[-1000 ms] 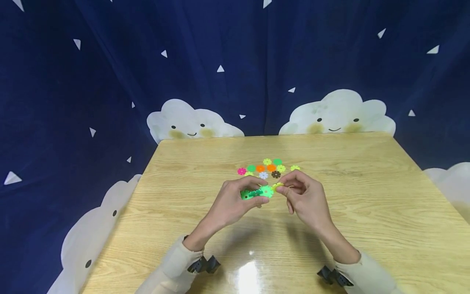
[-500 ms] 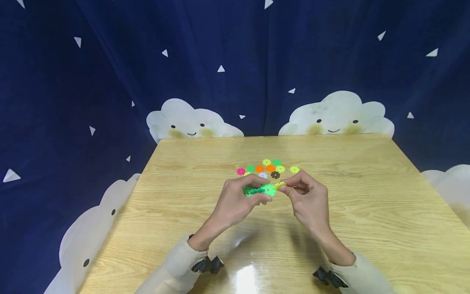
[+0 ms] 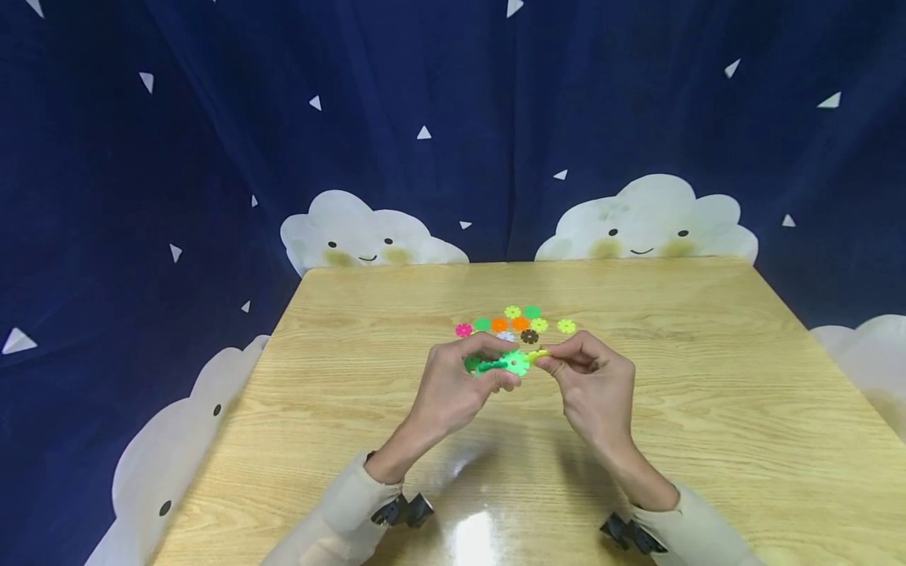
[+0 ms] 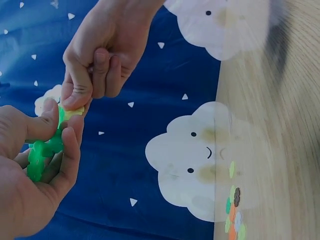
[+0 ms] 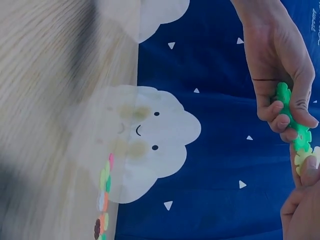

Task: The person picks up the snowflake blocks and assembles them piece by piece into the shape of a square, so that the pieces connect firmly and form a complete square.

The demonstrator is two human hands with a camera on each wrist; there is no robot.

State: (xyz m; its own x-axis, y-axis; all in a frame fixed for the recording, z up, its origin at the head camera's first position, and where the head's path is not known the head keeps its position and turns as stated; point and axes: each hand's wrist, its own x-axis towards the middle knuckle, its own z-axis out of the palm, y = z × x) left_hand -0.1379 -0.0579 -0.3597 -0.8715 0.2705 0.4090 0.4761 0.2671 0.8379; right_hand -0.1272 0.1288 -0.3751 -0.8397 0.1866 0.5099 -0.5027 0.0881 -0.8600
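Two hands (image 3: 453,384) (image 3: 598,387) hold green discs (image 3: 516,363) and yellow disc (image 3: 535,356).

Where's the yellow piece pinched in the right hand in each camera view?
Head: yellow piece, slightly right of centre, below mid-height.
Left wrist: yellow piece, left part, just above mid-height.
Right wrist: yellow piece, near the right edge, below mid-height.
Shared landmark: green pieces in the left hand, next to it throughout.

Vs 1 s ago: left hand (image 3: 449,389) and its green snowflake-disc chain (image 3: 516,363) sit slightly farther forward, now covering part of the white disc (image 3: 506,336), while right hand (image 3: 600,389) has rolled, the pinched yellow disc (image 3: 538,356) now closer to edge-on.
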